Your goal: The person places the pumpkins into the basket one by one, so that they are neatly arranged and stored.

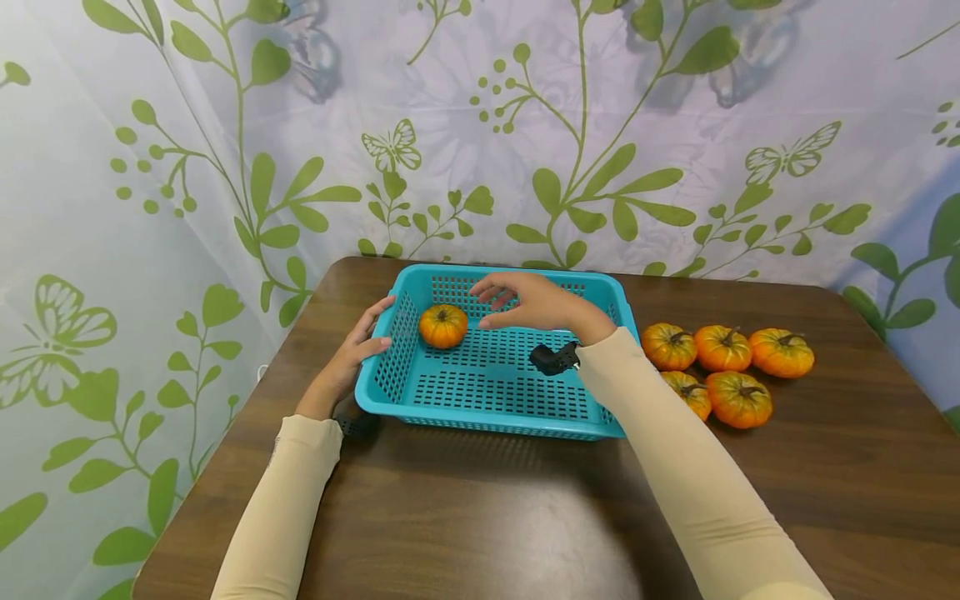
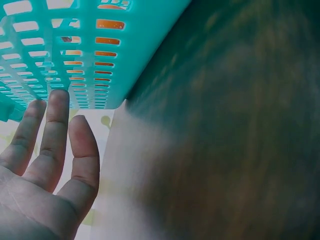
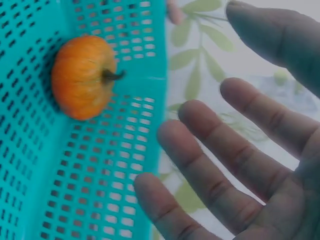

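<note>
Right grip apart, left grip straight-fingered against the basket: cup the pumpkin inside, likely firm, around its sides.

Left hand touching basket rim; right hand above; pumpkin inside, five pumpkins beside.

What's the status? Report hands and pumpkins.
Left hand touching rim of basket; right hand empty above basket. One pumpkin inside, five pumpkins right of basket. No obstruction visible.

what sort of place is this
Probably an indoor spot, perhaps a tabletop set up for sorting: a wood-grain table against leaf-and-butterfly printed fabric, with a turquoise slotted basket and mini pumpkins on it.
</note>
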A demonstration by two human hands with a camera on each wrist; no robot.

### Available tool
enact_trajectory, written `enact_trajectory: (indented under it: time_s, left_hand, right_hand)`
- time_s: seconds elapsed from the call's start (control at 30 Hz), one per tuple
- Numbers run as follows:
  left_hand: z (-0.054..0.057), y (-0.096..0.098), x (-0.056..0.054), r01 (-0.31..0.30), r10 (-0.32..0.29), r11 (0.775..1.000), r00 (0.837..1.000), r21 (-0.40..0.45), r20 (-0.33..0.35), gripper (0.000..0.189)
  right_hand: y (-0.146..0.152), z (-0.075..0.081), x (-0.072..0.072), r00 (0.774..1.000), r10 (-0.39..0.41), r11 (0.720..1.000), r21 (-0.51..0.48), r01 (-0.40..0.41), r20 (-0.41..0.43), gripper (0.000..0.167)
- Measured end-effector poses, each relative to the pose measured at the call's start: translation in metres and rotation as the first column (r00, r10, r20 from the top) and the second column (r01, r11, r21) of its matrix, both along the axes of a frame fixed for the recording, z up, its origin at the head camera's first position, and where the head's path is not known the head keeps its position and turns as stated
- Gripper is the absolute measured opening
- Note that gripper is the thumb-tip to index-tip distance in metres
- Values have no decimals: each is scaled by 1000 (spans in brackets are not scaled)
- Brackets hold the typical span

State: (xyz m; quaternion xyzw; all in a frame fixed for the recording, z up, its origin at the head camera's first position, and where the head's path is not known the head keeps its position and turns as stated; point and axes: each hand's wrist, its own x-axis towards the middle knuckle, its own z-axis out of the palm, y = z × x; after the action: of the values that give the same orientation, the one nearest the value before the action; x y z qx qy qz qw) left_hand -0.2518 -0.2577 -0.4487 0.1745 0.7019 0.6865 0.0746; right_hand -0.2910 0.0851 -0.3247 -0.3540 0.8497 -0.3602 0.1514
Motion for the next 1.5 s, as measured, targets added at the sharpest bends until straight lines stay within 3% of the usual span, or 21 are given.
enact_trajectory:
  time_s: [0.37,0.7,0.93,1.23,1.37,1.5]
  left_hand:
    - [1,1,1,-1,1,1000,1000,-1,-5,77]
    - [2,1,3,0,1,1000,1000,3,-9,76]
    - [2,0,3,-5,5,1000,1000,4,-1,76]
    - [3,2,4,-8,9,1000,1000,6,-1,74]
    - [1,1,3,-4,4,1000,1000,7,4,74]
    - [0,0,2,1,-1,1000,1000,13,0,74]
  right_hand:
    - [40,6,20,999,-47,992,-120,47,9,51]
    - [83,4,33,986,-134,944,-289,156,96,47]
    - [108,-3,41,980,-99,892,-421,165,173,41]
    - [136,-15,45,967,3,790,-594,154,255,41]
    - [148,-21,48,962,5,747,-641,178,272,40]
    - [158,-24,53,967,-31,722,-664,197,253,38]
